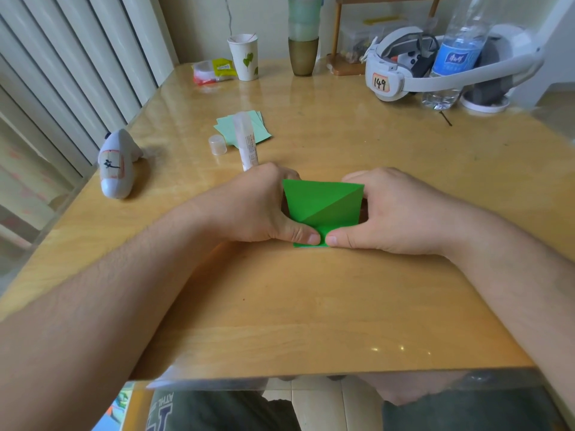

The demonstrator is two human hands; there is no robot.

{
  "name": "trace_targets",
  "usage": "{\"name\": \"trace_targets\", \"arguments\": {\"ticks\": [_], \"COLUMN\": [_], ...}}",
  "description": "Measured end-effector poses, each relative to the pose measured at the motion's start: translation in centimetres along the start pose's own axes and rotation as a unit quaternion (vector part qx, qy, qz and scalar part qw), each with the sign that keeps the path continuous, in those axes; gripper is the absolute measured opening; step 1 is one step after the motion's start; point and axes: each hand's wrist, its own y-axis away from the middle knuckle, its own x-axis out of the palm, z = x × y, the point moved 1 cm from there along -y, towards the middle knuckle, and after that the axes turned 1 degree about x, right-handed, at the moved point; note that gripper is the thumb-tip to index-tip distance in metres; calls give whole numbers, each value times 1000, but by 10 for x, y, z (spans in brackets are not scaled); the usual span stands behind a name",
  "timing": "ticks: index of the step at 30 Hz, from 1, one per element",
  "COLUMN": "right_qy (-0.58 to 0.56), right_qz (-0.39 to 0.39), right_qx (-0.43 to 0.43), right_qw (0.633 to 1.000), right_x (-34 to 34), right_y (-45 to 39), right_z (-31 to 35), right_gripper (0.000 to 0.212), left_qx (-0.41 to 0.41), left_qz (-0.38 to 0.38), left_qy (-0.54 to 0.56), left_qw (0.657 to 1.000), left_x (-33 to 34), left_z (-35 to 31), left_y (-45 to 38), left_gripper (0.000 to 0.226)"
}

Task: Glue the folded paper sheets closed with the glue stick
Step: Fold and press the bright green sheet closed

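Observation:
A bright green folded paper sheet lies on the wooden table in the middle. My left hand holds its left edge and my right hand its right edge. Both thumbs press on the paper's near flap, tips almost touching. The other fingers curl around the sides and are partly hidden. An uncapped glue stick stands upright just behind my left hand. Its clear cap sits to its left. Several pale green folded sheets lie in a loose pile behind the glue stick.
A white shark-shaped toy lies at the left edge. At the back stand a paper cup, a snack packet, a brown tumbler, a white headset and a water bottle.

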Motion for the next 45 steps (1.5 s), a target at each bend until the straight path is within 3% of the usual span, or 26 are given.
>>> {"name": "trace_targets", "arguments": {"ticks": [6,14,19,23,29,32,35,45], "right_qy": [-29,-48,-30,-14,-60,-58,-46,-48], "right_qz": [-24,-6,1,4,-4,-8,-8,-10], "right_qx": [-42,-12,4,6,15,-13,-22,-3], "right_qw": [998,999,1000,1000,998,998,999,999], "right_x": [6,4,-3,-2,-1,5,8,4], "right_y": [-6,-7,-5,-6,-9,-13,-14,-14], "right_z": [-1,-8,-16,-18,-15,-11,-10,-18], "right_gripper": [33,26,27,30,32,37,26,27], "left_qx": [10,6,29,30,36,34,43,34], "left_qz": [7,11,57,57,64,31,20,48], "left_qy": [8,-14,8,17,34,20,9,27], "left_qw": [1000,1000,998,998,997,999,999,998], "left_x": [0,-1,-7,-8,-4,-1,0,-4], "left_z": [-1,-1,2,5,1,-4,-5,7], "left_y": [1,2,5,4,3,1,0,2], "left_gripper": [42,42,22,32,21,26,27,30]}}
